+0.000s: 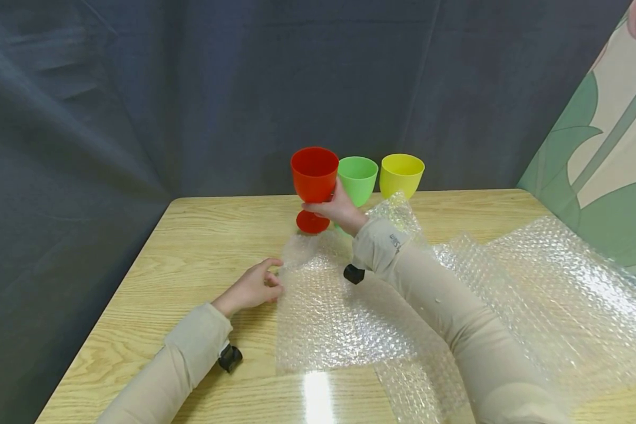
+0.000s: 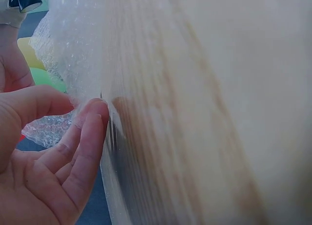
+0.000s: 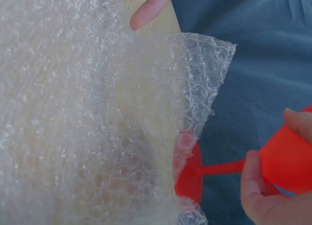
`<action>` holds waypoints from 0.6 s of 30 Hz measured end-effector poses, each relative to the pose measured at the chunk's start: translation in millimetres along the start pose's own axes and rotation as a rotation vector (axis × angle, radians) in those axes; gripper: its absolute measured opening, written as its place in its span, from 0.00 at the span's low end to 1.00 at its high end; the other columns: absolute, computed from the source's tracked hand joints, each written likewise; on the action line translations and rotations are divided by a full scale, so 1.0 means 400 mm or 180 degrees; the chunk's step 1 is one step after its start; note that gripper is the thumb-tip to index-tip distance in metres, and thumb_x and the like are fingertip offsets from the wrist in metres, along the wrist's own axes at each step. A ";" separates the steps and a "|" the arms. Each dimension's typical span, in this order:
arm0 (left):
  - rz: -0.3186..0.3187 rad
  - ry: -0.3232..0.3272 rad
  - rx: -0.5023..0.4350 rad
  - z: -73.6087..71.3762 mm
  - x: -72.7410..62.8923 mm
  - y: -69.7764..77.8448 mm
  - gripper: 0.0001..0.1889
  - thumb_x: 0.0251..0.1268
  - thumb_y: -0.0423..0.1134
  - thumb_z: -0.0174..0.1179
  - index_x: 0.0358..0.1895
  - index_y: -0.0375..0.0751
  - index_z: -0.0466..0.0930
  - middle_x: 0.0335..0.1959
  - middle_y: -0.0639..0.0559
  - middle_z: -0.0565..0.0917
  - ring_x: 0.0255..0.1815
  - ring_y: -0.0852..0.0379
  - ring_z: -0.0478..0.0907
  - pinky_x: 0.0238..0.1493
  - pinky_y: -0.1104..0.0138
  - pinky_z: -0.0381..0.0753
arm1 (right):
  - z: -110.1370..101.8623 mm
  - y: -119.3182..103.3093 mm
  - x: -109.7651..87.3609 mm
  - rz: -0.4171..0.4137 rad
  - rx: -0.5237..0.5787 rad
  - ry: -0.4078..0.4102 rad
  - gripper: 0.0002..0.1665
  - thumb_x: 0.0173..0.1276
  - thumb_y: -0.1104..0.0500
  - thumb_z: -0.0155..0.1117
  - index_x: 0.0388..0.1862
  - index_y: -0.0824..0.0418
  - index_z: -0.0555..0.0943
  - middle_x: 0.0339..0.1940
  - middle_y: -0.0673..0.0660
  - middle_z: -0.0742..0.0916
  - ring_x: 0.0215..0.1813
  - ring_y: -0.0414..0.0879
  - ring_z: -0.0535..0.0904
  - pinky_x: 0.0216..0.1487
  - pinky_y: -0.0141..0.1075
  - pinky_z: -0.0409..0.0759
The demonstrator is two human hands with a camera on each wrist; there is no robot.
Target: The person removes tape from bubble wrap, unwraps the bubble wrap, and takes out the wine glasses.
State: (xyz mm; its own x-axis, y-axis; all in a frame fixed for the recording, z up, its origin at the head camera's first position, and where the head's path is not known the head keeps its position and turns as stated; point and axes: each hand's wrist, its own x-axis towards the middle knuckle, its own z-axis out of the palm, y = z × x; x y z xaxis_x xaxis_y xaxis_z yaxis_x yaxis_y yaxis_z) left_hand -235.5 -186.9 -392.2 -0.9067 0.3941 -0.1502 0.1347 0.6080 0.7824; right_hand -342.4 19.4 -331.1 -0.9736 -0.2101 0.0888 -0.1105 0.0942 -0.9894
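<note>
In the head view, my right hand (image 1: 341, 209) grips a red plastic goblet (image 1: 315, 171) low on its bowl. The goblet is upright, its round foot just beyond a sheet of bubble wrap (image 1: 328, 318). In the right wrist view, a corner of the wrap (image 3: 200, 84) partly covers the foot (image 3: 187, 181); whether the foot touches the table I cannot tell. My left hand (image 1: 253, 287) is at the wrap's left edge, fingers loosely bent. Its thumb and fingertips lie by that edge in the left wrist view, a small gap between them.
Behind my right hand stand a green goblet (image 1: 357, 179) and a yellow goblet (image 1: 401, 175), partly hidden. More bubble wrap (image 1: 556, 294) spreads over the right of the wooden table (image 1: 191, 259). A dark curtain (image 1: 297, 76) hangs along the back and left.
</note>
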 end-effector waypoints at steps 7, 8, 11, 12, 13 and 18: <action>-0.0008 0.0015 0.0010 0.001 -0.001 0.001 0.30 0.61 0.30 0.56 0.67 0.31 0.57 0.37 0.41 0.83 0.27 0.59 0.79 0.32 0.68 0.78 | -0.001 0.007 0.004 0.0038 0.0007 -0.0023 0.45 0.55 0.68 0.66 0.67 0.54 0.53 0.64 0.58 0.69 0.63 0.54 0.68 0.59 0.51 0.74; -0.0009 0.0015 0.0007 0.002 -0.001 0.001 0.30 0.61 0.30 0.56 0.67 0.31 0.57 0.37 0.41 0.83 0.27 0.59 0.79 0.32 0.68 0.78 | 0.000 0.008 0.004 0.0059 -0.0006 -0.0012 0.45 0.56 0.68 0.67 0.67 0.54 0.53 0.64 0.58 0.70 0.63 0.54 0.68 0.59 0.51 0.74; -0.0020 0.0014 0.0001 0.002 0.000 0.001 0.30 0.61 0.30 0.56 0.67 0.31 0.58 0.37 0.41 0.83 0.28 0.60 0.79 0.33 0.68 0.78 | 0.002 0.010 0.004 0.0110 -0.0042 0.0023 0.45 0.56 0.67 0.67 0.67 0.55 0.53 0.64 0.58 0.70 0.63 0.54 0.68 0.59 0.51 0.74; -0.0029 0.0018 0.0000 0.002 0.000 0.001 0.30 0.61 0.30 0.56 0.67 0.32 0.58 0.37 0.41 0.83 0.28 0.59 0.79 0.33 0.68 0.78 | 0.003 0.010 0.003 0.0120 -0.0054 0.0032 0.45 0.56 0.67 0.66 0.67 0.55 0.53 0.64 0.58 0.70 0.63 0.54 0.68 0.59 0.51 0.74; -0.0034 0.0019 0.0000 0.002 0.000 0.001 0.30 0.61 0.30 0.56 0.67 0.32 0.58 0.37 0.42 0.83 0.27 0.59 0.79 0.33 0.69 0.78 | 0.005 0.010 0.002 0.0123 -0.0067 0.0034 0.45 0.56 0.67 0.66 0.67 0.55 0.53 0.64 0.59 0.69 0.63 0.54 0.68 0.59 0.51 0.74; -0.0029 0.0012 -0.0022 0.003 0.000 0.001 0.30 0.61 0.30 0.56 0.67 0.32 0.58 0.37 0.41 0.83 0.27 0.59 0.79 0.33 0.68 0.78 | 0.010 0.008 -0.003 0.0159 -0.0123 0.0043 0.45 0.57 0.67 0.66 0.68 0.56 0.52 0.65 0.58 0.68 0.63 0.55 0.68 0.59 0.50 0.74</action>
State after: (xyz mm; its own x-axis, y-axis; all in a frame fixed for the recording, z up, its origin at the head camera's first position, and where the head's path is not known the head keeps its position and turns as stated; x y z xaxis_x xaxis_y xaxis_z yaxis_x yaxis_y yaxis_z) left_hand -234.8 -185.7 -392.7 -0.9094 0.3860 -0.1551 0.1236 0.6068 0.7852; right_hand -340.8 16.1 -334.7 -0.9807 -0.1911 0.0410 -0.0689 0.1417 -0.9875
